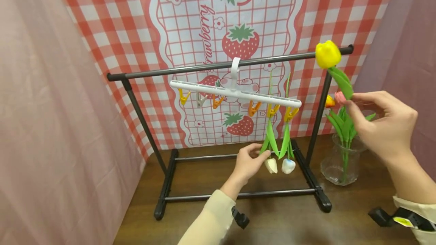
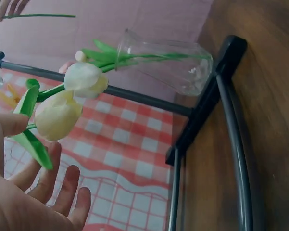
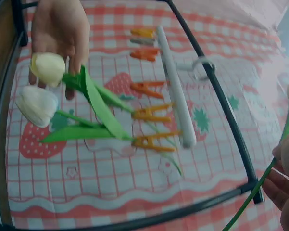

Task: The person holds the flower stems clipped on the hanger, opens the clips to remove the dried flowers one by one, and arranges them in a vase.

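The right hand pinched a yellow, cup-shaped artificial tulip, bloom above the fingers; the left hand, fingers spread, perhaps touched a cream artificial tulip hanging near the white plastic hanger's right end.

Looks bright, even and fairly sharp in the head view, with soft shading and pale glints on the vase. Turns dimmer and softer in the left wrist view, dark over the surface. Washes out hazily on the cloth toward the right wrist view's upper right corner, with soft edges on the cream flower.
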`<action>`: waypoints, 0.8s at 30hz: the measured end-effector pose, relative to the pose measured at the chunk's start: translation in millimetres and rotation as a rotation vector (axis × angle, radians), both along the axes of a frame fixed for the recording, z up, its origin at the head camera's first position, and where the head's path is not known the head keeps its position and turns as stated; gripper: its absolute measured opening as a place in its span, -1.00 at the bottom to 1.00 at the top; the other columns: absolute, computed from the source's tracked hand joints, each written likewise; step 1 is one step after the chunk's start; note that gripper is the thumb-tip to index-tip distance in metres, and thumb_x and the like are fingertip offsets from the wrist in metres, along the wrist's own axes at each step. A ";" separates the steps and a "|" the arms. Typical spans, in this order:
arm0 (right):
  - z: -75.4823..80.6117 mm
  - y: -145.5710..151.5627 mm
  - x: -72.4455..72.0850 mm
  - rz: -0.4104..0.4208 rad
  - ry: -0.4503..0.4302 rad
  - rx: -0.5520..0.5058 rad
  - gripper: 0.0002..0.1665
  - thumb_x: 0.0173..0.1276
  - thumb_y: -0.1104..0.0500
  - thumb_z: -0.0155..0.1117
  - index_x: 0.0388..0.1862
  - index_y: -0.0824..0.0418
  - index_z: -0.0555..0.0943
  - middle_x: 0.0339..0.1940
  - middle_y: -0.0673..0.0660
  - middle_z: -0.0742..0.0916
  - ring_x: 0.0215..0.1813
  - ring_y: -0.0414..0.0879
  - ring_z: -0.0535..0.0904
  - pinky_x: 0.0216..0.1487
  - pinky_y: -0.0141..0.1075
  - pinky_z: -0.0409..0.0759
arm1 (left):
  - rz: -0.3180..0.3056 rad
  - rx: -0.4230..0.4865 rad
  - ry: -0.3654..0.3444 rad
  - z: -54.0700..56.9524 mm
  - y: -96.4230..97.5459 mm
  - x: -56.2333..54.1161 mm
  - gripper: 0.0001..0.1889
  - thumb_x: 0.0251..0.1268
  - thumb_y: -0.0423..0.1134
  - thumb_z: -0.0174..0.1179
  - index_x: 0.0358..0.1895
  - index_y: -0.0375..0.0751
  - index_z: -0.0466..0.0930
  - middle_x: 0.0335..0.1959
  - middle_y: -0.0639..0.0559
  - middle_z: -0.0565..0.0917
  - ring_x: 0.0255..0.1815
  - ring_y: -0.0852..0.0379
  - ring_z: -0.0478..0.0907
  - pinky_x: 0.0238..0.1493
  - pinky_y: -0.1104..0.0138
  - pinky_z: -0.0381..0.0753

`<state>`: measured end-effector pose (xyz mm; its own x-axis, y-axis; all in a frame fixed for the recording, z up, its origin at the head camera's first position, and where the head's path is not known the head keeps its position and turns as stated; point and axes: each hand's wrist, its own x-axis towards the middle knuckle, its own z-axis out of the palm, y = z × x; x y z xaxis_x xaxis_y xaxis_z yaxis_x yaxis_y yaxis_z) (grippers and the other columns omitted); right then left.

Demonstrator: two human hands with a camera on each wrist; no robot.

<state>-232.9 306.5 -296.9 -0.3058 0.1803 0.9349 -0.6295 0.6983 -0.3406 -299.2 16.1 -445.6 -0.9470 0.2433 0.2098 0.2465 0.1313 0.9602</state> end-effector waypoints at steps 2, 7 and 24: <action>1.8 6.2 -1.6 0.007 -0.010 -0.068 -0.76 0.25 0.38 0.49 -0.17 0.56 0.78 -0.22 -0.55 0.72 -0.23 -0.70 0.64 -0.14 -0.79 0.50 | 0.012 0.011 -0.009 2.6 3.5 0.7 -0.72 0.39 -0.10 0.42 0.04 -0.14 0.81 -0.21 -0.02 0.84 -0.27 0.34 0.61 -0.30 0.41 0.57; 1.4 17.9 -6.2 -0.022 -0.029 -0.155 -0.73 0.27 0.38 0.46 -0.12 0.58 0.76 -0.26 -0.56 0.72 -0.23 -0.68 0.64 -0.08 -0.78 0.51 | 0.030 0.037 -0.045 6.3 7.8 2.5 -0.78 0.34 -0.14 0.44 -0.13 -0.23 0.82 -0.31 0.05 0.76 -0.36 0.31 0.50 -0.36 0.44 0.49; -39.9 61.5 -38.0 -0.188 -0.169 -0.196 -0.67 0.33 0.21 0.45 -0.07 0.46 0.80 -0.35 -0.74 0.60 -0.35 -0.80 0.51 -0.18 -0.82 0.43 | -0.064 0.105 -0.078 6.9 10.3 5.3 -0.77 0.38 -0.23 0.42 -0.05 -0.30 0.80 -0.21 -0.14 0.87 -0.31 0.37 0.68 -0.30 0.46 0.56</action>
